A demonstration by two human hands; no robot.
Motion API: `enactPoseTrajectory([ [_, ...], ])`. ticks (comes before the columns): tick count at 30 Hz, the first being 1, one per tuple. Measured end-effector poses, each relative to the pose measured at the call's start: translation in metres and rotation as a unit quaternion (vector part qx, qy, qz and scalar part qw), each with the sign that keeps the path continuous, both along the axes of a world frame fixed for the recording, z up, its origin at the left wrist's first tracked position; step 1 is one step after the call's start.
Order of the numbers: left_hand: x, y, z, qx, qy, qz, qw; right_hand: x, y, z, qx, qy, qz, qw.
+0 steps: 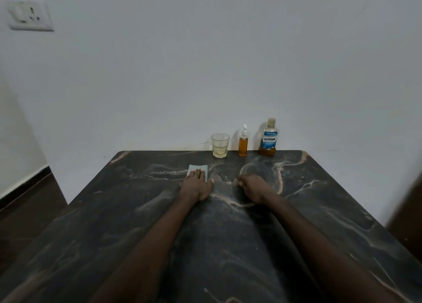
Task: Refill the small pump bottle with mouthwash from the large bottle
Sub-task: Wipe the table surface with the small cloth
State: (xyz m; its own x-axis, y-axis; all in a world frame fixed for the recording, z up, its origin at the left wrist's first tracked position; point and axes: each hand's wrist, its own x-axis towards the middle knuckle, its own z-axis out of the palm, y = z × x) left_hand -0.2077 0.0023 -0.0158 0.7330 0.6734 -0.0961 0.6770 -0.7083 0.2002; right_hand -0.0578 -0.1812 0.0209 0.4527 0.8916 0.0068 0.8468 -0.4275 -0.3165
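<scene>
**Hands at rest beside the capped bottles**

Left hand [196, 186] lies flat, fingers spread, on a pale blue cloth [198, 168]; right hand [252, 187] rests loosely curled on the table [319, 199], gripping nothing. At the far edge stand a glass [220, 145], the small pump bottle [243, 142], amber nearly to its neck, and the large bottle [268, 138], labelled "LISTERINE", almost empty. Both appear closed; the refill looks complete.

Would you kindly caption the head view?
Left hand pressing a cloth; right hand resting on the table before pump bottle and Listerine bottle.
</scene>
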Motion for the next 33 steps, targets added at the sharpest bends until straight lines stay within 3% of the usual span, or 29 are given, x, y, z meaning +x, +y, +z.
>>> enactPoseTrajectory([
  [11,-0.052,-0.136,0.001,-0.004,-0.030,0.015,0.999,-0.050,-0.052,0.008,0.066,0.003,-0.001,0.998],
  [16,-0.072,-0.190,0.001,0.000,-0.042,-0.027,0.999,-0.073,-0.062,0.002,0.098,0.015,0.015,0.995],
  [19,-0.090,-0.180,0.016,0.047,-0.089,-0.030,0.995,-0.091,-0.063,-0.006,0.098,0.023,0.022,0.995],
  [22,-0.103,-0.136,0.016,0.090,-0.175,0.052,0.979,-0.118,-0.054,-0.010,0.099,-0.012,0.039,0.994],
  [27,-0.116,-0.071,-0.001,0.079,-0.121,0.079,0.986,-0.148,-0.020,-0.031,0.040,-0.067,0.035,0.996],
  [33,-0.116,-0.053,-0.024,0.078,-0.107,0.070,0.989,-0.183,0.015,-0.047,0.017,-0.093,-0.014,0.995],
])
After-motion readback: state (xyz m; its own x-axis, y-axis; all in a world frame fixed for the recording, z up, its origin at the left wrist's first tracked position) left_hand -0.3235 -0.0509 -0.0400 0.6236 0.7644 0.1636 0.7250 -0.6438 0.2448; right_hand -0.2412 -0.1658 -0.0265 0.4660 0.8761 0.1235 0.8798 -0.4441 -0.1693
